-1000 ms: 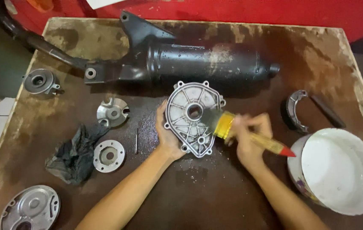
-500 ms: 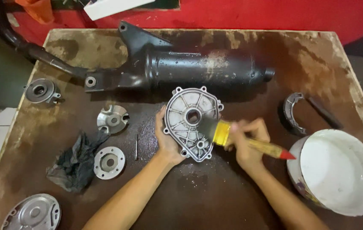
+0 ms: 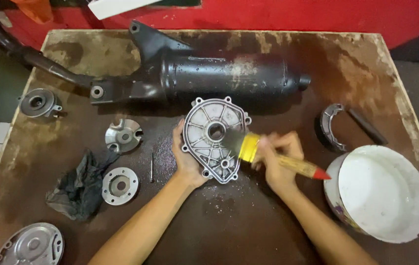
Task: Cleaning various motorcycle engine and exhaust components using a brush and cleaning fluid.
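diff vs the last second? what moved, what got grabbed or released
The right hand worked the paintbrush a little leftward, its bristles now further onto the ribbed metal cover. Nothing was taken hold of or let go. The left hand still steadies the cover's left edge. The black muffler, white bucket, rag and loose metal parts stayed put; the camera shifted slightly.

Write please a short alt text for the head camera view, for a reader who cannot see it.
A right hand brushes a ribbed metal engine cover with a yellow-banded paintbrush while the left hand steadies it on a stained brown table. A black exhaust muffler, small metal parts and a white bucket surround them.
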